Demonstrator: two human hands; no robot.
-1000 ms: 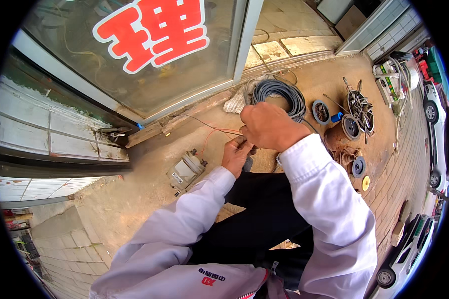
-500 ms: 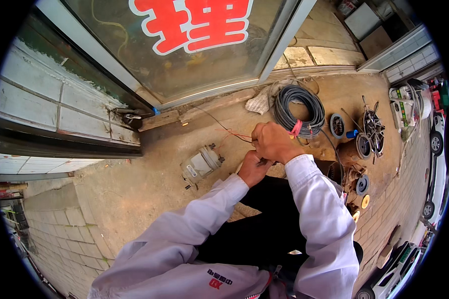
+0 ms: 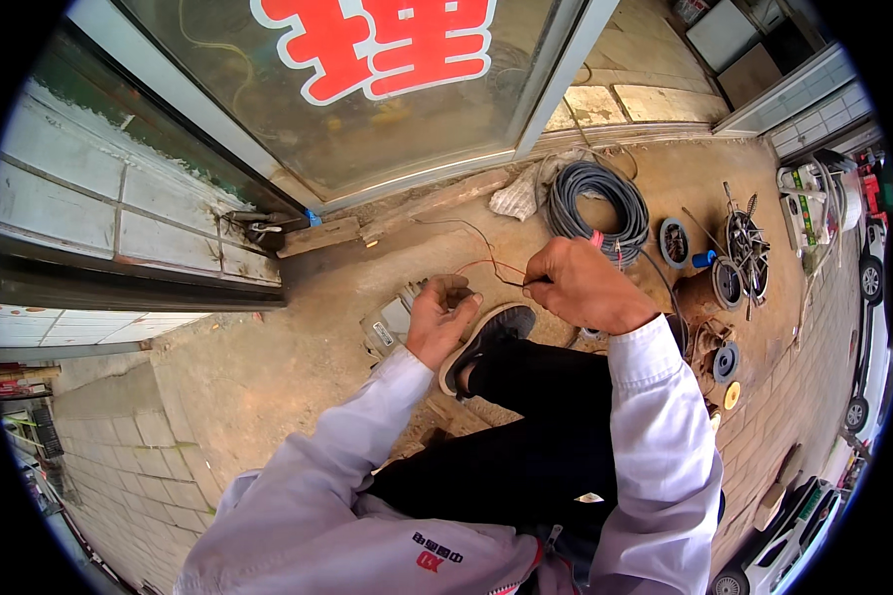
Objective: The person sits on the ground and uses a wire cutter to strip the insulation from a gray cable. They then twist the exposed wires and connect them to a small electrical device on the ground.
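Observation:
My right hand (image 3: 590,285) is closed in a pinch on thin wires (image 3: 493,260), one red and one dark. Their loose ends reach out leftward above the concrete. My left hand (image 3: 441,325) stands apart from it, fingers slightly curled and spread, with nothing visible in it. Partly behind the left hand lies a small grey metal housing (image 3: 385,325), perhaps a motor, on the ground. A black shoe (image 3: 506,327) of mine rests between the two hands. Beyond the right hand sits a coil of dark cable (image 3: 566,213) with a pinkish-red tie.
At the right stand a rusty cylinder (image 3: 700,296), round grey parts (image 3: 726,362), a blue cap (image 3: 703,259) and a bundle of metal tools (image 3: 746,248). A glass door (image 3: 397,149) and a wooden strip (image 3: 437,205) bound the far side. Parked cars (image 3: 789,540) are farther right.
My hands, together before, are now apart. The left has moved left and opened, over the grey housing; the right has shifted slightly right and keeps its pinch on the wires.

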